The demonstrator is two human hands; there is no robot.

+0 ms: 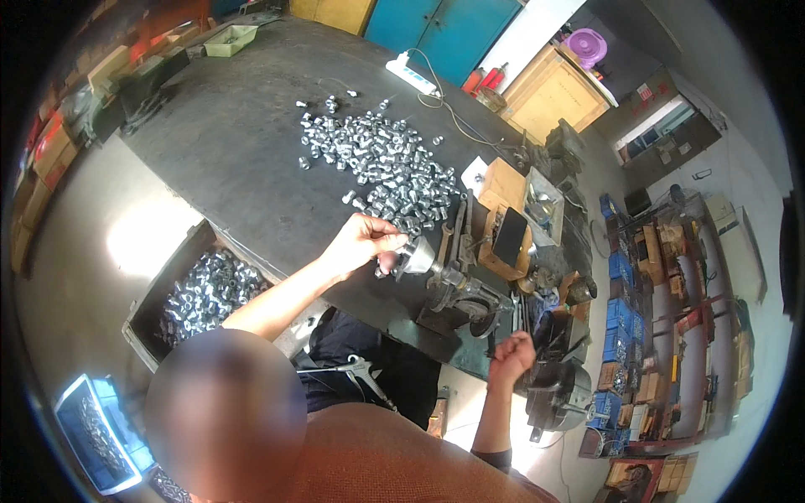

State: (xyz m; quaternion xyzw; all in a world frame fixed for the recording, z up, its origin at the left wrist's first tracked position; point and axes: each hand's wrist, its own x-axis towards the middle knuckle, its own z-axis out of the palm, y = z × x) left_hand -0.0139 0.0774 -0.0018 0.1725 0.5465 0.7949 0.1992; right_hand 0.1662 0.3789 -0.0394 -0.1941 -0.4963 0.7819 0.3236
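Observation:
My left hand (367, 243) is closed in a pinch on a small metal fitting (407, 250), mostly hidden by the fingers. It is at the mouth of a silvery cone-shaped holder (421, 256) on a bench-mounted metal device (457, 293). Just beyond the fingers, a big heap of shiny metal fittings (377, 155) spreads over the dark workbench (226, 126). My right hand (513, 356) is closed like a fist, right of the device and above the bench's near edge. Whatever it may be gripping does not show.
A bin (138, 323) of metal fittings stands below the bench at left. An air blow gun (360, 373) lies near my lap. Right of the device are wrenches (453, 235), a wooden box (495, 264) with a phone (510, 235), and a grey machine (560, 394). A power strip (411, 75) lies farther back.

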